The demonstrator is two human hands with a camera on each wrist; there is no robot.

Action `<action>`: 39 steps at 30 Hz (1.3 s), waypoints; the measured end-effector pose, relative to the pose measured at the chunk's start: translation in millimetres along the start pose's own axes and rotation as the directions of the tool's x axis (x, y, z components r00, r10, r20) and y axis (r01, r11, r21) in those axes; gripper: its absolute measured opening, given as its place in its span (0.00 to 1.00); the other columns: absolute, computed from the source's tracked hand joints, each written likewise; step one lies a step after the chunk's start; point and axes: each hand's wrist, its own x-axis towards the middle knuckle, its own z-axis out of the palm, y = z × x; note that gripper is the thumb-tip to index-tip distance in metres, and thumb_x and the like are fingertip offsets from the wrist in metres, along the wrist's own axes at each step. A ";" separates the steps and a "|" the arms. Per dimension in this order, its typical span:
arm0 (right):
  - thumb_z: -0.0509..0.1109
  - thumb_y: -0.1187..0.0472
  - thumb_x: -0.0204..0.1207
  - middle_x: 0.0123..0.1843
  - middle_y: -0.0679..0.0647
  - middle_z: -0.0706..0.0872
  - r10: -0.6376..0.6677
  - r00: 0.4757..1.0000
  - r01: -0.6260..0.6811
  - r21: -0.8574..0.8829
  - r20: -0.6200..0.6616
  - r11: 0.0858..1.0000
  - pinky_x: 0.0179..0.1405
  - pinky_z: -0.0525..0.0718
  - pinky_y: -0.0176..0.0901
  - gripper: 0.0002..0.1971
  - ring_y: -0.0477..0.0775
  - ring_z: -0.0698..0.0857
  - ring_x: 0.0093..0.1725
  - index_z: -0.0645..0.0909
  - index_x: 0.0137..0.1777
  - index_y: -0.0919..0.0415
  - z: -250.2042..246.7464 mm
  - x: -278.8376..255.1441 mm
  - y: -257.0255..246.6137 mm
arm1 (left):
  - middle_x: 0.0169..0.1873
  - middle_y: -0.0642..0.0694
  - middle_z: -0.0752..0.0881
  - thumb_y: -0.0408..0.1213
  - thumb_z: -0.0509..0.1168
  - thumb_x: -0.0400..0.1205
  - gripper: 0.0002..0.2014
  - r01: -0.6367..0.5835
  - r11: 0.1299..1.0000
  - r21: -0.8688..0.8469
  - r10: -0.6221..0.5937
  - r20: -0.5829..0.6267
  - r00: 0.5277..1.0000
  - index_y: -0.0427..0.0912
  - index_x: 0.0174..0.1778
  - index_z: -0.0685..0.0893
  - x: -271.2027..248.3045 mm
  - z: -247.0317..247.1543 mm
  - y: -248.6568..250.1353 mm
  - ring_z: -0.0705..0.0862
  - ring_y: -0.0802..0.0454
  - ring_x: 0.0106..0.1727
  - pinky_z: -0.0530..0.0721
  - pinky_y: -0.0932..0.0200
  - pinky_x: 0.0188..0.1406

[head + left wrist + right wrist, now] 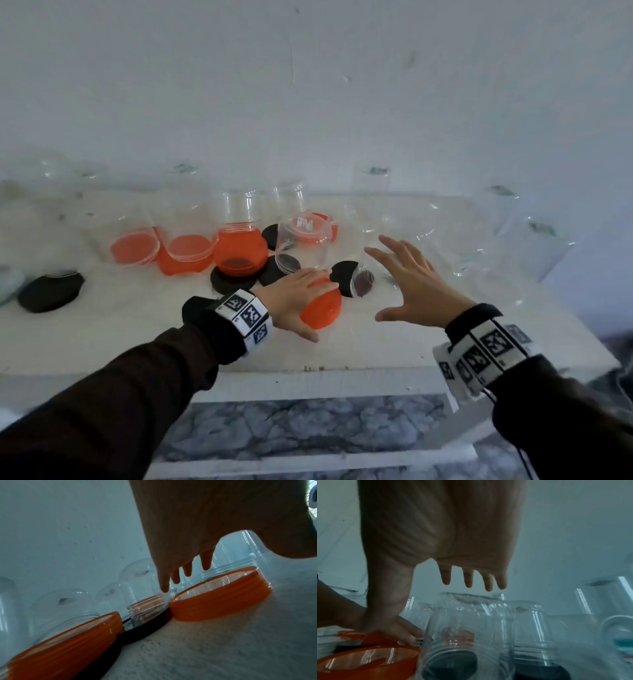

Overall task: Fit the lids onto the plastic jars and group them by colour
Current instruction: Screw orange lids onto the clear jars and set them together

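My left hand lies flat over a loose orange lid near the table's front. In the left wrist view its fingers are straight above that lid, which sits open side up. My right hand hovers with fingers spread, holding nothing, over a clear jar on its side; the right wrist view shows this jar just below the hand. Three jars with orange lids stand upside down at centre left. Black lids lie among them.
Several more clear jars crowd the right and back of the white table, against the wall. A single black lid lies far left. A tilted clear jar leans behind my left hand. The table's front edge is just below my wrists.
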 end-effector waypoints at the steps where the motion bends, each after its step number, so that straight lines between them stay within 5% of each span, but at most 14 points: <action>1: 0.77 0.40 0.62 0.83 0.49 0.40 -0.016 0.999 0.016 -0.021 0.028 1.000 0.80 0.48 0.62 0.55 0.61 0.39 0.82 0.43 0.81 0.42 0.6 3.6 2.0 | 0.81 0.44 0.47 0.56 0.72 0.72 0.50 0.007 1.000 0.008 -0.008 0.032 0.999 0.46 0.82 0.49 2.9 0.2 -0.2 0.45 0.46 0.81 0.47 0.49 0.78; 6: 0.76 0.44 0.66 0.83 0.47 0.37 -0.051 0.997 0.055 -0.079 0.062 0.995 0.79 0.47 0.64 0.53 0.64 0.38 0.81 0.40 0.80 0.37 4.0 15.7 13.0 | 0.82 0.46 0.42 0.57 0.71 0.72 0.50 0.106 0.993 0.048 -0.112 0.129 0.985 0.50 0.82 0.46 10.5 3.2 -0.5 0.40 0.46 0.81 0.45 0.47 0.78; 11: 0.73 0.53 0.68 0.83 0.49 0.39 -0.079 0.996 0.082 -0.138 0.032 0.987 0.75 0.59 0.61 0.49 0.62 0.46 0.79 0.41 0.79 0.34 4.5 22.2 25.8 | 0.80 0.50 0.51 0.55 0.73 0.71 0.48 0.163 0.986 0.034 -0.165 0.084 0.983 0.53 0.81 0.50 14.1 1.1 1.5 0.48 0.48 0.80 0.57 0.44 0.76; 15: 0.76 0.49 0.61 0.78 0.49 0.51 -0.127 0.992 0.122 -0.151 -0.026 0.981 0.68 0.66 0.54 0.51 0.57 0.54 0.71 0.47 0.78 0.32 -1.7 24.9 29.7 | 0.77 0.50 0.55 0.54 0.75 0.68 0.49 0.202 0.979 0.017 -0.203 0.079 0.976 0.55 0.79 0.53 15.9 -2.1 6.9 0.52 0.48 0.78 0.61 0.45 0.74; 21: 0.82 0.46 0.51 0.70 0.50 0.55 -0.149 0.981 0.151 0.004 -0.123 0.989 0.66 0.68 0.51 0.51 0.54 0.56 0.66 0.59 0.75 0.39 -2.3 12.7 39.5 | 0.72 0.52 0.53 0.54 0.79 0.62 0.52 0.263 0.958 -0.114 -0.254 0.083 0.964 0.63 0.77 0.54 14.4 -1.8 18.2 0.54 0.48 0.75 0.68 0.43 0.72; 28: 0.84 0.62 0.49 0.66 0.50 0.61 -0.125 0.948 0.223 0.332 -0.291 0.917 0.60 0.76 0.48 0.47 0.59 0.70 0.63 0.63 0.68 0.58 6.3 1.3 50.0 | 0.68 0.60 0.54 0.56 0.78 0.63 0.51 0.226 0.926 -0.303 -0.265 -0.093 0.960 0.67 0.77 0.54 4.8 -14.9 21.8 0.57 0.56 0.72 0.66 0.60 0.67; 32: 0.86 0.52 0.50 0.64 0.46 0.66 -0.067 0.965 0.169 0.405 -0.254 0.899 0.53 0.70 0.21 0.49 0.42 0.73 0.56 0.66 0.72 0.52 4.5 -2.7 49.0 | 0.67 0.66 0.55 0.58 0.77 0.62 0.49 0.132 0.895 -0.425 -0.236 -0.203 0.950 0.67 0.75 0.57 -2.8 -23.3 22.5 0.57 0.64 0.71 0.65 0.62 0.68; 34: 0.86 0.48 0.50 0.62 0.45 0.70 -0.006 0.969 0.114 0.425 -0.249 0.898 0.49 0.69 0.15 0.47 0.41 0.74 0.54 0.68 0.70 0.56 7.5 -3.8 48.6 | 0.68 0.68 0.55 0.63 0.76 0.61 0.48 0.093 0.881 -0.464 -0.227 -0.244 0.943 0.69 0.75 0.57 -4.4 -26.0 22.9 0.57 0.66 0.72 0.63 0.62 0.69; 39: 0.86 0.52 0.47 0.61 0.51 0.75 0.084 0.974 0.050 0.563 -0.209 0.825 0.45 0.74 0.27 0.39 0.50 0.76 0.57 0.65 0.54 0.53 20.4 -1.4 50.5 | 0.72 0.66 0.57 0.75 0.66 0.59 0.49 0.009 0.869 -0.494 -0.215 -0.362 0.907 0.66 0.76 0.59 -1.5 -30.1 24.8 0.55 0.64 0.77 0.61 0.53 0.74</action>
